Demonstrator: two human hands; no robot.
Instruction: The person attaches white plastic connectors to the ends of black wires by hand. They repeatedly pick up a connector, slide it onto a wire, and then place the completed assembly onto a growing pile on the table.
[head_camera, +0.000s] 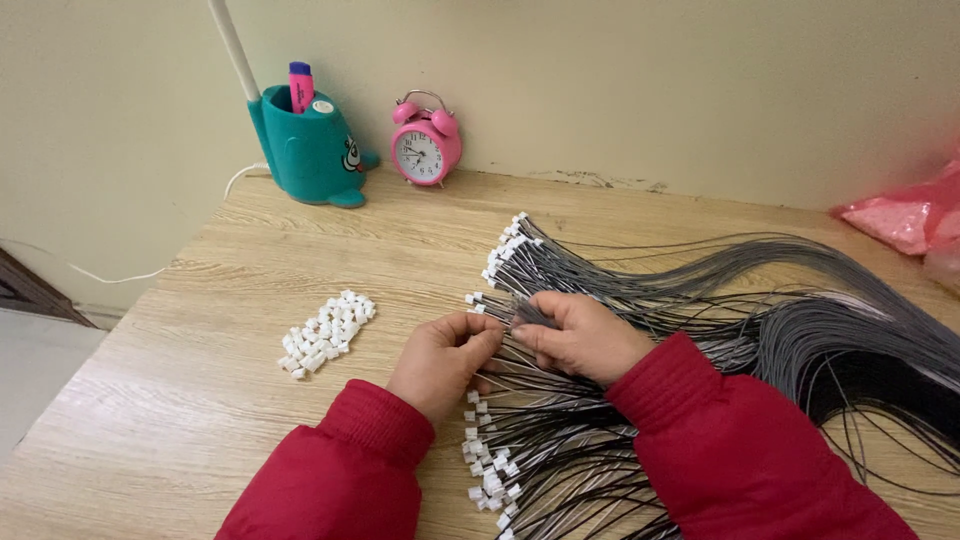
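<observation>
My left hand (440, 360) and my right hand (580, 335) meet at the middle of a wooden table (230, 300), both in red sleeves. The right hand pinches a small bunch of thin grey wires (540, 315). The left hand's fingertips close on something small right at the wire ends; I cannot see what it is. A large bundle of grey and black wires (800, 310) fans out to the right, many ends carrying white connectors (510, 250). More finished wire ends (490, 470) lie below my hands. A pile of loose white connectors (325, 333) sits to the left.
A teal pen holder (305, 150) with a pink marker and a pink alarm clock (425, 150) stand against the back wall. A pink plastic bag (905, 215) lies at the far right. A white cable (120, 275) hangs off the table's left edge.
</observation>
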